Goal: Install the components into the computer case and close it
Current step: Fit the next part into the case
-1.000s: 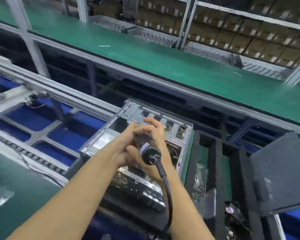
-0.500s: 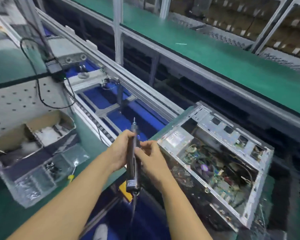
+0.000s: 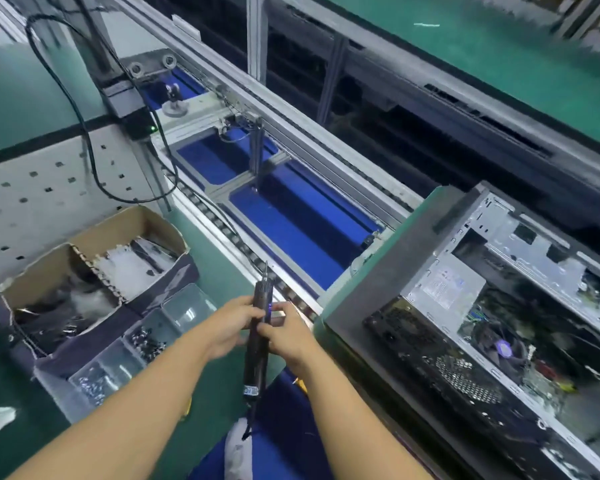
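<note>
Left grip: your left grip (image 3: 230,323) was curled round the upper barrel of the electric screwdriver (image 3: 254,367) from the left side, fingers wrapped and closed on it.
Right grip: your right grip (image 3: 288,336) met the same barrel from the right, thumb and fingertips pinched onto it just opposite the left; nothing else was in it.
Screwdriver: you held it nearly upright above the worktop (image 3: 208,251), with the bit (image 3: 266,269) pointing up and away from you. A small blue light showed on the barrel between your hands. Its cord (image 3: 251,415) hung from the lower end.
Computer case: the computer case (image 3: 413,341) lay on its side to your right, open face up, with no side panel on it. It was well clear of both hands.
Inside the case: a silver power supply (image 3: 444,285) sat in the near upper corner. A fan (image 3: 501,348) with a purple hub and loose wiring lay lower down; finer detail was too blurred to tell.
Under the case: it rested on a green pallet (image 3: 392,233) across the conveyor.
Conveyor: the roller rail (image 3: 243,247) and blue bays (image 3: 291,223) ran diagonally beyond your hands.
Left of you: a torn cardboard box (image 3: 94,237) of white and dark small parts stood by clear screw trays (image 3: 118,362), which held small dark screws.
Behind the box: a white pegboard (image 3: 32,188) stood with a black cable (image 3: 84,133) looping across it.
</note>
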